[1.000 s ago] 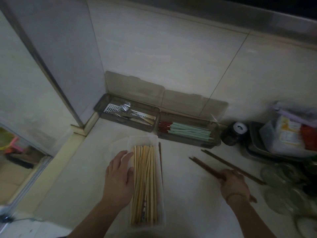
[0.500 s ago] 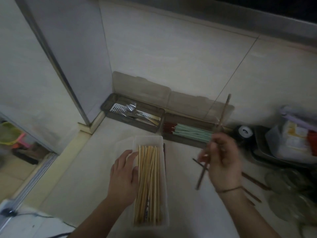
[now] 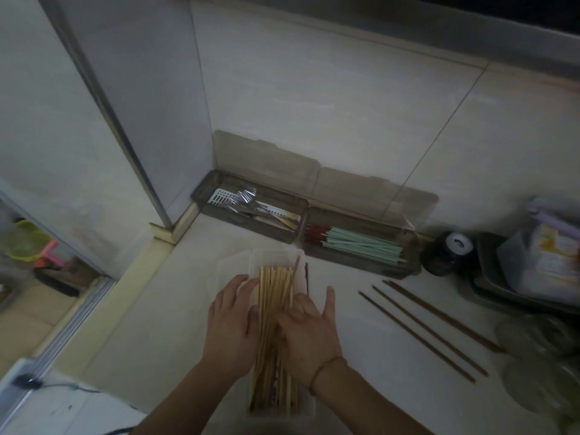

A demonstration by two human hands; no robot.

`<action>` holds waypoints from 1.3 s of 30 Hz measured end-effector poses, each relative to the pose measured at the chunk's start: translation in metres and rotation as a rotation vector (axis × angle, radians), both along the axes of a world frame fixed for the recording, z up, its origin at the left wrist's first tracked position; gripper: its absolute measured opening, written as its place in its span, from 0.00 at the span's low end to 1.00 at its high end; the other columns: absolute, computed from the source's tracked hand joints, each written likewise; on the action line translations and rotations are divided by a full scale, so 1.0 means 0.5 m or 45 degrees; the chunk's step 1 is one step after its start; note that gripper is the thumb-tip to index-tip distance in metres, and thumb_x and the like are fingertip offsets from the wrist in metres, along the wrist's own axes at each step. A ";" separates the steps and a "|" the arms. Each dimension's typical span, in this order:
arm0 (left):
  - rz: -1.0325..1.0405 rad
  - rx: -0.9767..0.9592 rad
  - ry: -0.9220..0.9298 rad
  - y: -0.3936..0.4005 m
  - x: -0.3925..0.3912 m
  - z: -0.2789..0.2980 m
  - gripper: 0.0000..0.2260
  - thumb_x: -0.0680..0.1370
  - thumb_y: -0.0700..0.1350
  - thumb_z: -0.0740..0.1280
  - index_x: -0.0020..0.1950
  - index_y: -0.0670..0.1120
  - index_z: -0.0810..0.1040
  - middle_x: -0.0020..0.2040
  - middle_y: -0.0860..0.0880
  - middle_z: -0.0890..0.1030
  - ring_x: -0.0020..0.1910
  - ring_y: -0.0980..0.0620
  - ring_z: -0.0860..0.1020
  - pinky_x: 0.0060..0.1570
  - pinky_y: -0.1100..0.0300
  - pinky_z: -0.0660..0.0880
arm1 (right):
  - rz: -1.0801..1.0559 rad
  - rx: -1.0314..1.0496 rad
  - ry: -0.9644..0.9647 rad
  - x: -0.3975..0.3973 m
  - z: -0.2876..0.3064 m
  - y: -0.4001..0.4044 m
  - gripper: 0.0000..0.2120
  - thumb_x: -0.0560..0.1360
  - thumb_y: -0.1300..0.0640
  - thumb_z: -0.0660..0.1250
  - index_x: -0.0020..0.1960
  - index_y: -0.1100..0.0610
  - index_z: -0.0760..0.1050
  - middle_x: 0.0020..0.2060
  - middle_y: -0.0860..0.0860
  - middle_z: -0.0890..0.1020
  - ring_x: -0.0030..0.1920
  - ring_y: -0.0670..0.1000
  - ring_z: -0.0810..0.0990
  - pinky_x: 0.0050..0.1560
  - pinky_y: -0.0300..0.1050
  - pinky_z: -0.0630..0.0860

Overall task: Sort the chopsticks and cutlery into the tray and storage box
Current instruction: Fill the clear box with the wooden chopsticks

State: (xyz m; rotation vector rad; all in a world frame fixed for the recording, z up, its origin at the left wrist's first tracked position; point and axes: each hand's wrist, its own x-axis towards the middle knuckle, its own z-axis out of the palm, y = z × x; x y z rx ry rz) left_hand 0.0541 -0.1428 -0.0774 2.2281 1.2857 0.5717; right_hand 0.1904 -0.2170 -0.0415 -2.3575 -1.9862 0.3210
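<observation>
From the head view, the clear tray of pale chopsticks sits on the bench. The left hand lies flat against its left wall, fingers loose; the right hand presses open-palmed on the chopsticks. Dark chopsticks lie right of the tray, storage boxes behind it.

The right hand lies flat over the bamboo chopsticks in the clear tray, so their middle part is hidden. One dark chopstick slants into the tray, and its lower end goes under that hand. The left hand covers the tray's left wall. Both arms are cut off by the bottom edge. The glass lids at the right are blurry and run off the edge. The cutlery in the far brown box is too small to sort out; there may be forks.
</observation>
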 end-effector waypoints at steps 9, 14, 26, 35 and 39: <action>0.003 0.018 -0.028 0.000 0.000 -0.003 0.21 0.78 0.50 0.52 0.70 0.50 0.68 0.69 0.51 0.67 0.66 0.50 0.66 0.62 0.51 0.65 | 0.273 0.056 0.044 0.026 -0.012 0.000 0.12 0.74 0.45 0.59 0.52 0.47 0.76 0.48 0.45 0.79 0.63 0.53 0.69 0.71 0.66 0.37; 0.012 0.007 -0.013 0.000 0.001 -0.004 0.21 0.78 0.52 0.50 0.70 0.51 0.67 0.70 0.51 0.66 0.68 0.51 0.64 0.64 0.54 0.61 | -0.168 0.688 0.132 0.176 -0.024 -0.068 0.06 0.72 0.60 0.68 0.47 0.53 0.80 0.42 0.49 0.82 0.45 0.52 0.79 0.53 0.44 0.74; 0.013 -0.016 -0.028 -0.001 0.000 -0.002 0.22 0.78 0.52 0.50 0.70 0.51 0.68 0.70 0.50 0.67 0.68 0.50 0.64 0.64 0.54 0.60 | -0.617 0.227 -0.181 0.332 -0.112 -0.200 0.09 0.70 0.53 0.66 0.37 0.58 0.80 0.36 0.55 0.81 0.37 0.60 0.77 0.33 0.48 0.75; 0.015 -0.021 -0.012 -0.002 0.001 0.002 0.23 0.78 0.53 0.49 0.71 0.51 0.68 0.71 0.51 0.66 0.69 0.50 0.64 0.65 0.53 0.61 | -0.340 1.301 0.549 0.174 0.156 -0.049 0.08 0.79 0.63 0.59 0.55 0.66 0.71 0.45 0.44 0.73 0.48 0.37 0.75 0.49 0.29 0.71; 0.004 -0.019 -0.020 -0.001 0.000 -0.001 0.22 0.78 0.52 0.50 0.71 0.51 0.68 0.70 0.51 0.66 0.68 0.50 0.65 0.64 0.54 0.61 | -0.408 1.182 1.055 0.091 0.153 -0.004 0.08 0.78 0.54 0.58 0.52 0.45 0.74 0.42 0.48 0.78 0.43 0.45 0.78 0.45 0.35 0.75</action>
